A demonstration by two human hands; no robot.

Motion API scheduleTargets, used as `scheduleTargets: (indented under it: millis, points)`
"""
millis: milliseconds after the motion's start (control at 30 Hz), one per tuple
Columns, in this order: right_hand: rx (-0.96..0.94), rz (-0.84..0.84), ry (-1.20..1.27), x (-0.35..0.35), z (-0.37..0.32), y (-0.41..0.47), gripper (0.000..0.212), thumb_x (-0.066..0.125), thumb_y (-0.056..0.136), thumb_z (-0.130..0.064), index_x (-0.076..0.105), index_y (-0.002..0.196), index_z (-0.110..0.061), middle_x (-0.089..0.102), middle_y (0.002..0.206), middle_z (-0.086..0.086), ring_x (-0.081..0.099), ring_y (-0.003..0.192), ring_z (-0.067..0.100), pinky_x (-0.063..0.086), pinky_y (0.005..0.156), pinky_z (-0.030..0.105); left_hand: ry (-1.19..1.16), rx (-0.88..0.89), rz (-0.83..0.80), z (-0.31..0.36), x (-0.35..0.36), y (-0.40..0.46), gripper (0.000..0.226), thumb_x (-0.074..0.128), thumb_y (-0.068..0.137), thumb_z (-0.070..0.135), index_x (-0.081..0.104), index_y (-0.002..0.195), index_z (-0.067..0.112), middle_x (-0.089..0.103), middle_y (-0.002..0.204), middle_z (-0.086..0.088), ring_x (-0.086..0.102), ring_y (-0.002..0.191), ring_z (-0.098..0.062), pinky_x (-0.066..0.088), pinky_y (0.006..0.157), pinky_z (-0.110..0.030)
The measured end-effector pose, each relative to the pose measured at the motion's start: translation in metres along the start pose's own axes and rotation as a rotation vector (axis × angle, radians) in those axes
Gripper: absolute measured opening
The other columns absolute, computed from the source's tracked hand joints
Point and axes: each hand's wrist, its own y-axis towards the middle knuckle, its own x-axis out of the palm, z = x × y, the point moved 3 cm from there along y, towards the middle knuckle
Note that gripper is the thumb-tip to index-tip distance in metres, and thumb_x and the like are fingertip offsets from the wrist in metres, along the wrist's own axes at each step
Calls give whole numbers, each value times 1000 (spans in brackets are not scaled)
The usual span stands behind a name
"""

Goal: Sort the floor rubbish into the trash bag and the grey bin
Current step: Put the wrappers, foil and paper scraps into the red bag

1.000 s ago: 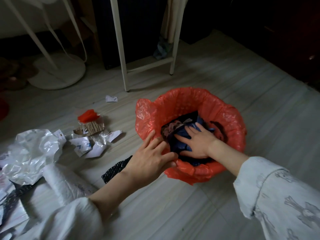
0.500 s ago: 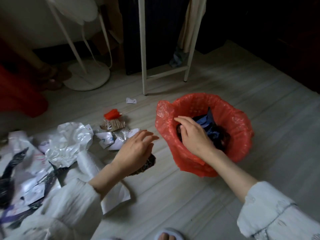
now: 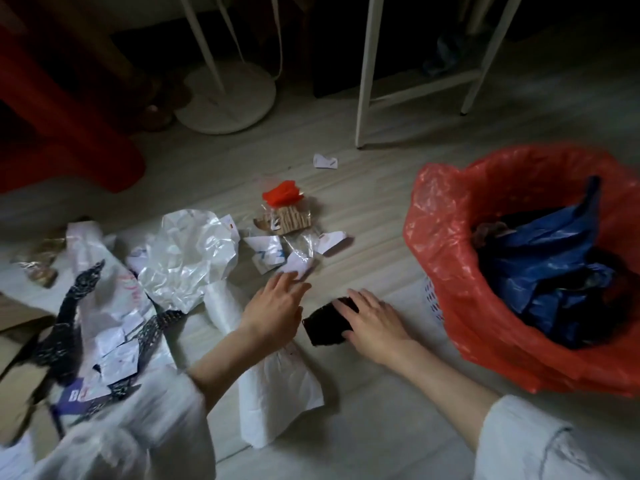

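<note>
Nearest, two pale sleeves reach out over the floor. The right hand, which half a second ago was inside the trash bag, is now down on the floor with straight fingers resting on a small dark mesh piece; its grip is released, not curled round anything. The left hand has moved off that dark piece and hovers just beside it, fingers spread and loose, grip released, fingertips near the torn white paper scraps. Under the left forearm lies a long white bag. Further left sit crumpled white plastic and black mesh strips. The red trash bag stands to the right, holding blue plastic. Beyond the scraps lies a red-topped wrapper, then a round white stand base.
</note>
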Motion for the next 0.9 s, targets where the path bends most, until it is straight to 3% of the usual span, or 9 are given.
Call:
scheduleTargets:
  millis: [100,200,267,400,467,567,633,800,900]
  points:
    - [8,-56,-70,19,12,22,63,55,89,-34,26,145,-27,14,156,6,12,143,25,24,111,44,86,-28,-76,-14,8,40,67,41,93,12,6,148,24,-8,157,-6,-7,144,-30,12,115,-43]
    - [-46,67,-142,29,15,31,62,86,55,-33,66,113,-23,59,124,12,60,108,27,53,78,35,128,-35,-131,-26,21,75,77,46,91,15,-6,147,28,-21,155,-5,-15,142,-34,9,114,-52]
    - [-74,185,-162,37,18,33,52,89,39,-27,74,88,-21,70,93,6,67,75,23,54,57,28,93,-29,-167,-29,31,85,77,48,91,17,-3,148,28,-15,156,-6,-5,143,-34,16,112,-53]
    - [-80,294,-75,43,17,32,37,86,38,-15,65,68,-17,59,67,1,61,60,21,46,49,24,48,-11,-91,-21,45,72,64,48,87,2,21,143,20,21,147,-8,26,131,-33,38,104,-46]
    - [-36,304,-6,43,18,32,38,85,41,-8,63,71,-15,60,68,3,64,63,22,48,51,24,58,-14,-88,-16,51,58,60,45,86,-1,24,140,16,26,141,-9,29,126,-35,42,99,-44]
    - [126,303,173,35,25,33,41,66,76,-4,57,116,-9,62,104,11,60,101,30,50,80,35,77,-1,-103,-15,55,46,55,40,88,-1,30,138,16,30,135,-10,32,123,-36,42,95,-44]
    - [208,400,283,26,30,35,45,59,83,-5,50,128,-6,58,113,16,54,110,34,45,88,39,52,23,-97,-19,56,43,51,43,89,1,33,137,18,32,132,-8,33,122,-33,43,93,-41]
    - [378,704,572,-3,29,51,17,61,80,-2,64,97,4,59,98,24,54,99,40,34,84,34,17,92,-118,-26,60,36,55,48,87,5,37,138,23,34,129,-6,34,118,-28,46,93,-40]
    - [285,750,676,-23,24,71,14,64,77,-7,65,87,3,58,103,24,53,104,41,32,89,26,0,177,-106,-25,59,31,49,46,89,9,42,136,21,38,128,-6,36,115,-26,44,93,-38]
